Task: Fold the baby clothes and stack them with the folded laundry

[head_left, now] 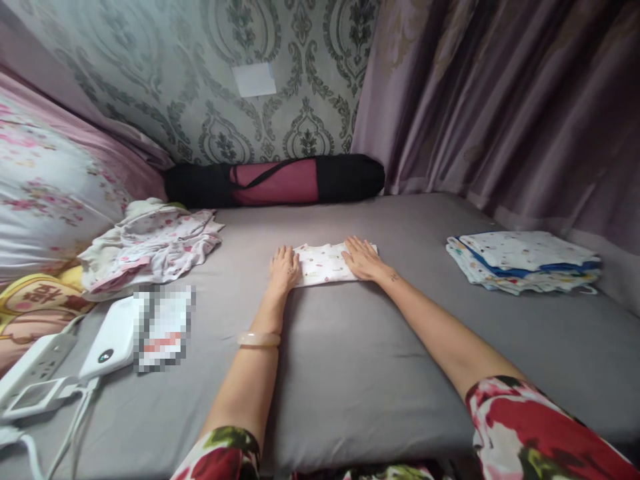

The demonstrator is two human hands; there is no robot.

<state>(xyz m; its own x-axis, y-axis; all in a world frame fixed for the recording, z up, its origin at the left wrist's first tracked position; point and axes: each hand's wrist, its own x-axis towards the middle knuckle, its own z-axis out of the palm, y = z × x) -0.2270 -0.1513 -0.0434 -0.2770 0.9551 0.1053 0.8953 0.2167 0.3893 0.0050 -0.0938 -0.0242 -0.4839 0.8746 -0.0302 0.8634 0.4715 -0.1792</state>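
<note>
Head view: white patterned cloth lies folded on the grey sheet before me
Left hand: flat on its left end, my fingers stretched out
Right hand: flat on its right end, my fingers extended
Clothes stack: well apart, to my right

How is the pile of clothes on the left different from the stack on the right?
The pile on the left is rumpled and loose, while the stack on the right is folded flat in layers. The left pile shows pink among its white prints, whereas the right stack has a blue layer between its white printed ones. The left pile lies close to the power bank; the right stack sits nearer the curtain. Both rest on the gray sheet.
</note>
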